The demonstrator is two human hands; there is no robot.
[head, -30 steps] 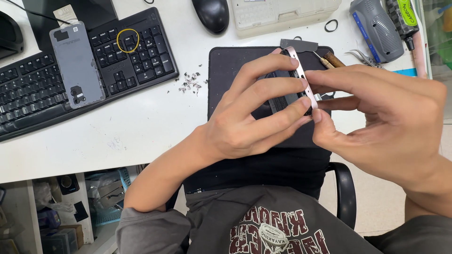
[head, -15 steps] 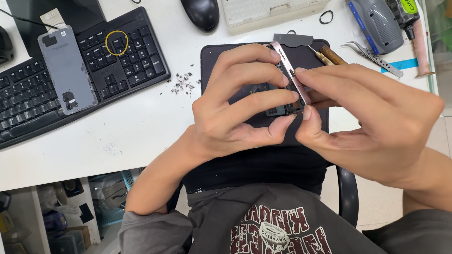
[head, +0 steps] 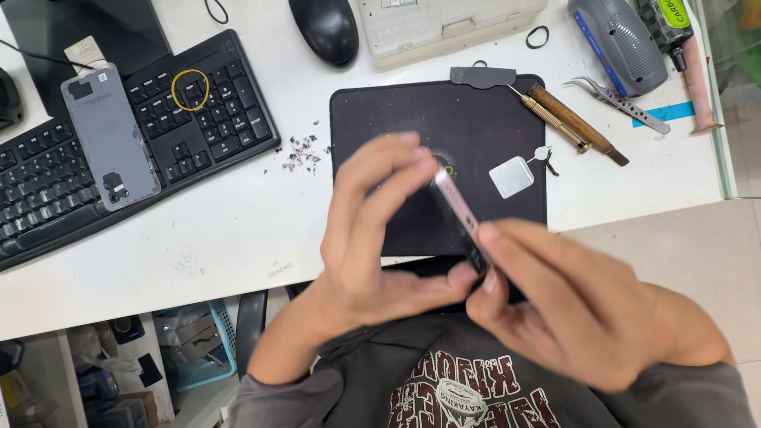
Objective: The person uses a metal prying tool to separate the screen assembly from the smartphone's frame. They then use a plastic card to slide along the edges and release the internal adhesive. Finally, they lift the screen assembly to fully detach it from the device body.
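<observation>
Head view: blurred by motion.
Left hand [head: 372,238]: fingers closed around phone [head: 458,218], held edge-on above the black mat [head: 396,119].
Right hand [head: 571,309]: pinches the phone's lower end.
Risk: a loosened pinch could drop the phone onto the mat.

**Labels and screen on my desk**

A dark monitor screen [head: 87,32] stands at the far left corner, behind my black keyboard [head: 47,182]. A small pale card label [head: 86,54] leans at its foot. A light blue tape strip [head: 664,112] sticks to the white desk on the right. A green label [head: 672,11] wraps the tool at the top right corner
</observation>
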